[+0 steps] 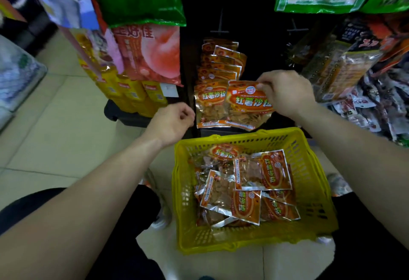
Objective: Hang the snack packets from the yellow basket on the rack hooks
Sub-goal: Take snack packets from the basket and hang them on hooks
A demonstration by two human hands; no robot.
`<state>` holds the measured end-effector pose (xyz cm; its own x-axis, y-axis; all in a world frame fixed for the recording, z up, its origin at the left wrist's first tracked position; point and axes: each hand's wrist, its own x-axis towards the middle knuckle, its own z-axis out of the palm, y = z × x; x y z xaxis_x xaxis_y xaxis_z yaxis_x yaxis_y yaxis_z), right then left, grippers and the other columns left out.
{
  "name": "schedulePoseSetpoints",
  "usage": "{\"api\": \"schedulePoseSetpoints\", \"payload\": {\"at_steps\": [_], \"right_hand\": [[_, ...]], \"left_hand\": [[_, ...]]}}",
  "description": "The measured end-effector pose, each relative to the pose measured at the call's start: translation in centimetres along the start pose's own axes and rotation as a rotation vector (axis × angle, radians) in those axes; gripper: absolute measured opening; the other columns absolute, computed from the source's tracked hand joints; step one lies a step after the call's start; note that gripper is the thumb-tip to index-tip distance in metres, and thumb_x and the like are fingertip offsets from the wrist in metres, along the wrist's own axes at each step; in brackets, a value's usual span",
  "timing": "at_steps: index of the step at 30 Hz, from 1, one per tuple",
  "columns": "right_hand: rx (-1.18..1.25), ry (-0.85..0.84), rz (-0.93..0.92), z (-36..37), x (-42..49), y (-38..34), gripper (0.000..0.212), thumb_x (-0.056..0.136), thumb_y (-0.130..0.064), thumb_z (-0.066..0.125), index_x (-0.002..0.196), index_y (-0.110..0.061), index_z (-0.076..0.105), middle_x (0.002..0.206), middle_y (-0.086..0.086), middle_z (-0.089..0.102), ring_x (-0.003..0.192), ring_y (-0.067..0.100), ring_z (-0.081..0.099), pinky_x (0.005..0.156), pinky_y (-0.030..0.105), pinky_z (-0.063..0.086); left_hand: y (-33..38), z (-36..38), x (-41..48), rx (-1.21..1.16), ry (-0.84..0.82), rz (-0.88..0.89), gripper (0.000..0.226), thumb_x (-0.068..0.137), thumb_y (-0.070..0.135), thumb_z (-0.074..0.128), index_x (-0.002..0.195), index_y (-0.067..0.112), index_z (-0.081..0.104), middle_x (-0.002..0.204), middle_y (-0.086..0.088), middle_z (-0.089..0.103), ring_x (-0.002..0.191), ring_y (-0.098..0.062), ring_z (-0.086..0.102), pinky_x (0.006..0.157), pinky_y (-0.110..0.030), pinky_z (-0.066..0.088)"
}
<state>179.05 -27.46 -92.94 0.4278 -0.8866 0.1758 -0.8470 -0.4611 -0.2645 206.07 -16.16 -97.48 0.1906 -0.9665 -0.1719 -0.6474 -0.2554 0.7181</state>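
Our right grip (285, 91) pinches an orange snack packet (245, 105) by its top edge, just beside the hung row (210, 102). Our left grip (171, 122) hovers loosely curled and empty. More packets (243, 186) lie in the yellow basket (221, 246) below.

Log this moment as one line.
right hand: pinches orange snack packet top, beside hung packets | left hand: empty, loosely curled | yellow basket: holds more packets
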Motion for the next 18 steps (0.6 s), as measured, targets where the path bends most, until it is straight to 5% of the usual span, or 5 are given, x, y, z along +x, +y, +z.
{"api": "schedulePoseSetpoints", "payload": {"at_steps": [4,11,18], "right_hand": [[-0.071,-0.03,-0.003,2.6,3.4,-0.7,0.024,0.099,-0.035,0.051,0.112,-0.026,0.068,0.117,0.004,0.067,0.107,0.031,0.06,0.077,0.038,0.047],[-0.091,-0.156,0.03,9.3,7.8,-1.1,0.024,0.098,-0.04,0.051,0.113,-0.03,0.067,0.113,0.004,0.069,0.102,0.027,0.064,0.076,0.035,0.05],[0.137,-0.244,0.051,15.0,11.0,0.3,0.019,0.097,-0.037,0.052,0.105,-0.032,0.068,0.103,0.002,0.068,0.092,0.024,0.065,0.075,0.037,0.054]], "left_hand": [[-1.8,1.2,1.0,0.142,-0.105,-0.024,0.007,0.092,0.031,0.065,0.09,0.036,0.063,0.087,0.013,0.068,0.084,-0.012,0.067,0.073,-0.028,0.051],[-2.9,7.4,6.5,0.056,-0.114,-0.113,0.003,0.094,0.03,0.064,0.093,0.031,0.066,0.089,0.009,0.065,0.092,-0.015,0.064,0.082,-0.026,0.049],[-6.2,14.0,10.4,-0.065,-0.181,-0.222,0.03,0.096,0.033,0.059,0.124,0.04,0.059,0.113,0.011,0.068,0.098,-0.011,0.062,0.088,-0.027,0.047]]}}
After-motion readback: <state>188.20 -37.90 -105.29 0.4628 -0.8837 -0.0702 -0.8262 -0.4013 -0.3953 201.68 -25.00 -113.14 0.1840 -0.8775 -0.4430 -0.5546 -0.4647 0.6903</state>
